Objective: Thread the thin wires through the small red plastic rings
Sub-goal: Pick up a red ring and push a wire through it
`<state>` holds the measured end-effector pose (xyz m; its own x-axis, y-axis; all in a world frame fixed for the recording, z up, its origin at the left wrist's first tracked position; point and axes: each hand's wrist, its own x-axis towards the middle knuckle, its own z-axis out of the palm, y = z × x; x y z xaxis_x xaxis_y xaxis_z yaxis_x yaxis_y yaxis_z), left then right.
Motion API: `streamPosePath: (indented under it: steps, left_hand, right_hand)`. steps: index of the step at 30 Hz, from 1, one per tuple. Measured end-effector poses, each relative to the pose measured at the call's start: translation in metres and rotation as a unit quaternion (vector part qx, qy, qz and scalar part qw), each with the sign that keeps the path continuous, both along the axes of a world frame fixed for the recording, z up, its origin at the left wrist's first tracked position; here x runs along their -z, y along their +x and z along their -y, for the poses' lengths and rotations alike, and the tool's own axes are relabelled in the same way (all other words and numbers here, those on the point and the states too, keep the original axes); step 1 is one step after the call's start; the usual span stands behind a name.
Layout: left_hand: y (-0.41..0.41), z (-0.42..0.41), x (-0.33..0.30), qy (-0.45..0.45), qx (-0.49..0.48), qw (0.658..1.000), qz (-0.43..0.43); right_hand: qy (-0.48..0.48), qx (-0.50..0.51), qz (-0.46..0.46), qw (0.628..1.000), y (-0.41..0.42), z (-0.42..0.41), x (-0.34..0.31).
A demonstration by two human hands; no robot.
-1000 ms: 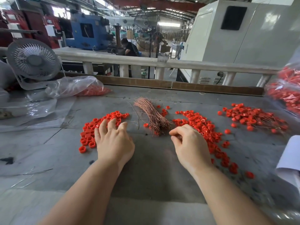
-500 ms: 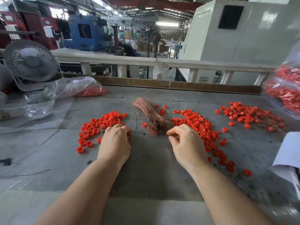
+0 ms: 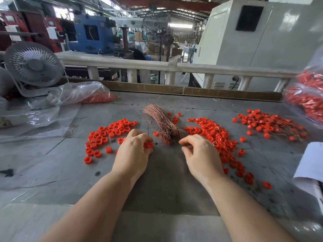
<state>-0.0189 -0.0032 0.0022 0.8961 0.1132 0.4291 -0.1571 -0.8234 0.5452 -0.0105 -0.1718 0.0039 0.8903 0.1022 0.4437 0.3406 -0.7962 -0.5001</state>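
Note:
A bundle of thin copper wires [image 3: 162,123] lies mid-table on the grey work surface [image 3: 164,186]. Loose red plastic rings [image 3: 108,135] are scattered to its left and a second spread of rings [image 3: 218,135] to its right. Farther right sits a pile of rings with wires through them [image 3: 265,123]. My left hand [image 3: 134,152] has its fingers curled over a few red rings [image 3: 148,145] at the left pile's near edge. My right hand [image 3: 201,156] hovers at the bundle's near end with fingers curled, thumb and forefinger slightly apart. Whether it holds a wire is not visible.
A clear plastic bag of red rings [image 3: 83,95] and a small desk fan [image 3: 33,65] stand at the back left. Another bag of red parts [image 3: 307,96] is at the right edge, with a white sheet [image 3: 311,161] below it. A raised lip [image 3: 192,91] bounds the table's far side.
My left hand went from flat over the left pile to curled, drawing a few rings toward me. The thumb and forefinger of my right hand have parted a little.

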Motion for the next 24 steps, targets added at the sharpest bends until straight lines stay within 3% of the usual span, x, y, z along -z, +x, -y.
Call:
streamPosePath:
  steps: [18, 24]
  left_hand:
    - [-0.0005, 0.0039, 0.0000, 0.004, 0.028, 1.000, 0.013]
    - [-0.0006, 0.0039, 0.0012, 0.003, 0.030, 0.999, 0.013]
  right_hand:
    - [-0.079, -0.120, 0.001, 0.990, 0.0004, -0.0083, 0.0085]
    - [-0.048, -0.105, 0.020, 0.993, 0.0014, -0.0068, 0.0067]
